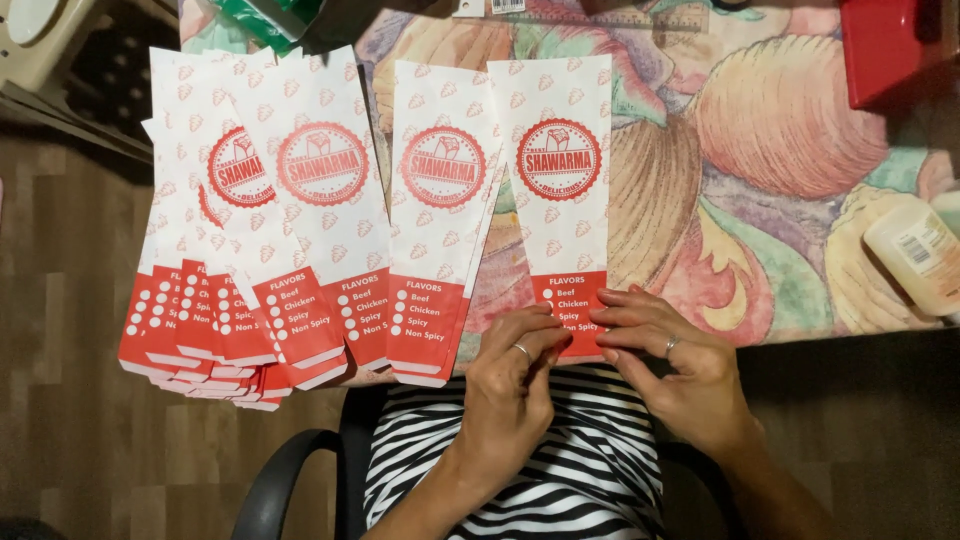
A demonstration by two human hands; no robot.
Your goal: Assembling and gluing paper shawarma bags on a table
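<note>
The fingertips of the right hand lie together on the red bottom end of a long paper bag, and the left hand, just beside it, curls its fingers in toward the same end; whether either hand actually pinches the paper I cannot tell. Each hand wears a ring. The bag lies flat at the near edge of the table, its length running away from the person, the rightmost of the row. It is white with small pale red marks all over, a round red stamp near its far end and a red band with white dots and lettering at its near end. Just left of it lies a small stack of the same bags, and farther left a wider fanned pile that hangs over the table's near edge. The table wears a cloth printed with large shells in pink, orange and green. At the right edge lies a pale bottle with a white label, and at the far right corner a red box. Below the hands, a black-and-white striped garment and a dark chair arm are visible.
</note>
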